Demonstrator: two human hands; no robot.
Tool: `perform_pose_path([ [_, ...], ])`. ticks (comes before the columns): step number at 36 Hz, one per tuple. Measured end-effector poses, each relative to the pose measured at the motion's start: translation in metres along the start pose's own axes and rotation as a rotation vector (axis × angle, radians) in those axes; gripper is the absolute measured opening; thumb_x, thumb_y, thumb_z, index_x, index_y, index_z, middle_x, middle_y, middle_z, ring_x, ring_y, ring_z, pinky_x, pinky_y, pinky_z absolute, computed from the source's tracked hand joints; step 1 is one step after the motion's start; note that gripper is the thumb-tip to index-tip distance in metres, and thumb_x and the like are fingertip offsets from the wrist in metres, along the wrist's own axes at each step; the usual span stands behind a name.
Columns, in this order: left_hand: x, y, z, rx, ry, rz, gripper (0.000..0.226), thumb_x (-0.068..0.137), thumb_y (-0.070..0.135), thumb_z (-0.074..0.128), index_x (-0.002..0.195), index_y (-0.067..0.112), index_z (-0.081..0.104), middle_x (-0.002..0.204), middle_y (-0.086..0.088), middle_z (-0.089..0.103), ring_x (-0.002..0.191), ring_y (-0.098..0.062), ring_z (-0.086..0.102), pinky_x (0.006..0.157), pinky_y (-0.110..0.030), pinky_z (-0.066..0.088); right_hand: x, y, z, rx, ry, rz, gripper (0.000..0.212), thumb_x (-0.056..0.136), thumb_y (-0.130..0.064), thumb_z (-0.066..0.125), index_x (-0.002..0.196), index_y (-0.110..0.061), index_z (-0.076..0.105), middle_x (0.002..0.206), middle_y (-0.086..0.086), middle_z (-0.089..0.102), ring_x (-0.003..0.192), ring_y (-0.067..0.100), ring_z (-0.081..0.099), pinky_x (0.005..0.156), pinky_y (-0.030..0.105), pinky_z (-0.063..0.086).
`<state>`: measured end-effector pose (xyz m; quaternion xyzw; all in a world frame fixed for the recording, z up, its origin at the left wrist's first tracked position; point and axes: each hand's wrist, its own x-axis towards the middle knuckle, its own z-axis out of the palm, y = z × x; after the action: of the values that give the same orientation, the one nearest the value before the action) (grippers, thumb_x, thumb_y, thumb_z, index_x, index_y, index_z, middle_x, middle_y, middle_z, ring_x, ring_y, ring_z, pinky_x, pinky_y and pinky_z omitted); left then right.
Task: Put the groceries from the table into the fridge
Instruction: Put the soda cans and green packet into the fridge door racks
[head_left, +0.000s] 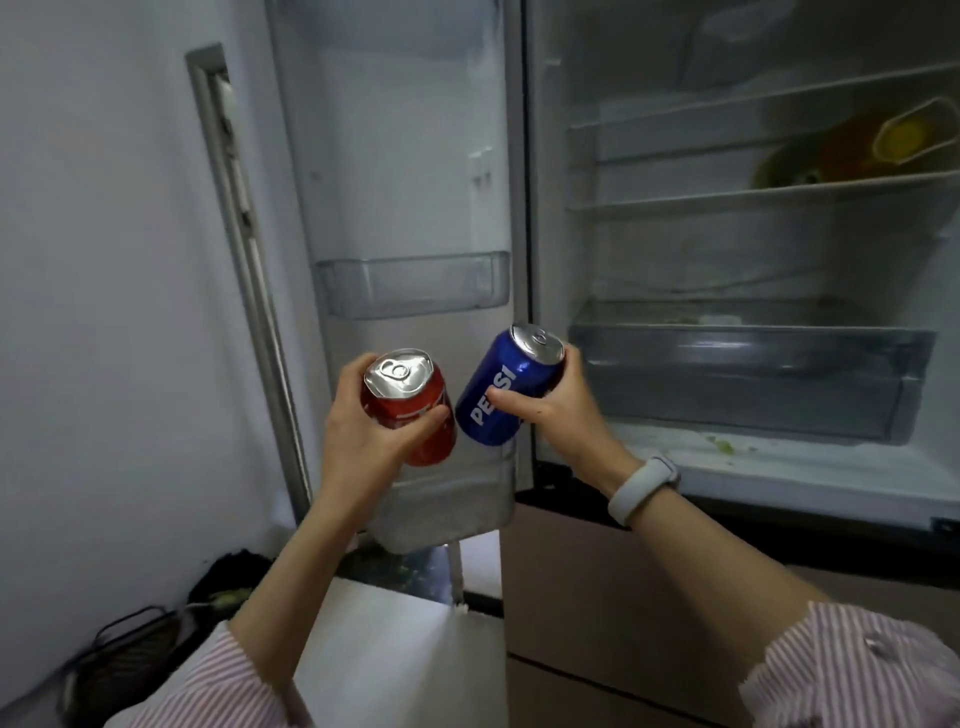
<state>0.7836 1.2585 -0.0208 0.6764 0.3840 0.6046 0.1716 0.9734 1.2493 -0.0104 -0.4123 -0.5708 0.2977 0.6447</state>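
Observation:
My left hand (363, 431) grips a red soda can (410, 400), tilted with its silver top toward me. My right hand (556, 402) holds a blue Pepsi can (498, 389), leaning left so the two cans nearly touch. Both cans hover in front of the open fridge door (395, 156), just above its lowest door bin (447, 509). A second door bin (413, 283) sits higher and holds nothing visible. The fridge interior (727, 260) stands open to the right.
Inside, a clear crisper drawer (748, 379) sits below glass shelves; yellow and orange items (852, 150) lie on the upper right shelf. A white wall (104, 260) bounds the left side. Dark cables and a black object (135, 644) lie on the floor at lower left.

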Motion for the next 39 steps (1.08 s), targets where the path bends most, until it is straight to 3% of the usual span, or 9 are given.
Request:
perform_pose_path([
  [4,0.013,-0.008,0.008,0.183,0.007,-0.075,0.064,0.063,0.021,0.084,0.112,0.021,0.043,0.106,0.004,0.055,0.095,-0.011,0.055,0.072,-0.012,0.040,0.030,0.021,0.005,-0.170,-0.202,0.002,0.074,0.067,-0.007,0.080,0.121,-0.021,0.032,0.117,-0.001,0.050,0.110,0.017,0.053,0.092,0.032,0.047],
  [10,0.025,-0.022,0.023,0.456,-0.039,-0.177,0.054,0.061,0.036,0.082,0.104,0.024,0.051,0.092,0.011,0.059,0.084,-0.009,0.057,0.071,-0.024,0.041,0.051,0.038,0.006,-0.377,-0.421,-0.072,0.072,0.066,-0.014,0.080,0.117,-0.026,0.030,0.104,-0.011,0.046,0.094,0.007,0.052,0.072,0.012,0.042],
  [15,0.025,-0.032,0.026,0.576,-0.061,-0.243,0.058,0.065,0.029,0.079,0.115,0.014,0.054,0.096,0.004,0.058,0.087,-0.014,0.056,0.071,-0.024,0.039,0.058,0.047,0.012,-0.570,-0.558,-0.139,0.072,0.064,-0.023,0.080,0.116,-0.022,0.031,0.109,-0.003,0.051,0.096,0.016,0.056,0.074,0.027,0.049],
  [19,0.023,-0.032,0.028,0.664,-0.088,-0.232,0.047,0.066,0.027,0.078,0.107,0.012,0.061,0.097,-0.003,0.066,0.090,-0.021,0.062,0.072,-0.027,0.045,0.060,0.057,0.015,-0.712,-0.566,-0.139,0.075,0.060,-0.035,0.080,0.116,-0.022,0.032,0.107,-0.002,0.057,0.091,0.020,0.059,0.078,0.041,0.053],
  [22,0.024,-0.031,0.030,0.734,-0.088,-0.221,0.047,0.068,0.031,0.077,0.109,0.014,0.062,0.105,-0.005,0.067,0.093,-0.023,0.061,0.076,-0.029,0.046,0.061,0.060,0.015,-0.746,-0.570,-0.166,0.071,0.062,-0.037,0.079,0.116,-0.019,0.037,0.109,0.001,0.055,0.094,0.021,0.057,0.078,0.042,0.052],
  [26,0.026,-0.033,0.031,1.046,-0.115,-0.128,0.047,0.069,0.054,0.068,0.105,0.025,0.060,0.103,0.001,0.068,0.095,-0.023,0.061,0.075,-0.030,0.043,0.063,0.056,0.014,-0.820,-0.579,-0.273,0.058,0.081,-0.029,0.068,0.130,-0.011,0.041,0.130,0.008,0.042,0.118,0.025,0.044,0.097,0.038,0.043],
  [29,0.027,-0.038,0.030,1.192,-0.164,-0.058,0.057,0.073,0.060,0.061,0.117,0.025,0.055,0.117,0.001,0.062,0.110,-0.023,0.050,0.085,-0.035,0.034,0.065,0.052,0.011,-0.807,-0.590,-0.306,0.057,0.087,-0.027,0.060,0.136,-0.011,0.037,0.140,0.006,0.038,0.125,0.023,0.041,0.101,0.035,0.038],
  [34,0.019,-0.043,0.032,1.113,-0.149,-0.082,0.067,0.079,0.053,0.059,0.136,0.022,0.040,0.137,0.000,0.049,0.122,-0.025,0.043,0.094,-0.037,0.032,0.058,0.058,0.008,-0.748,-0.602,-0.339,0.046,0.089,-0.025,0.056,0.132,-0.014,0.043,0.129,0.007,0.051,0.117,0.022,0.048,0.097,0.033,0.041],
  [39,0.005,-0.040,0.031,0.971,-0.070,-0.051,0.067,0.080,0.049,0.053,0.137,0.016,0.041,0.138,-0.007,0.047,0.123,-0.028,0.046,0.097,-0.041,0.038,0.043,0.066,0.006,-0.653,-0.503,-0.464,0.040,0.091,-0.014,0.052,0.130,-0.006,0.047,0.136,0.010,0.045,0.131,0.023,0.035,0.106,0.024,0.022],
])
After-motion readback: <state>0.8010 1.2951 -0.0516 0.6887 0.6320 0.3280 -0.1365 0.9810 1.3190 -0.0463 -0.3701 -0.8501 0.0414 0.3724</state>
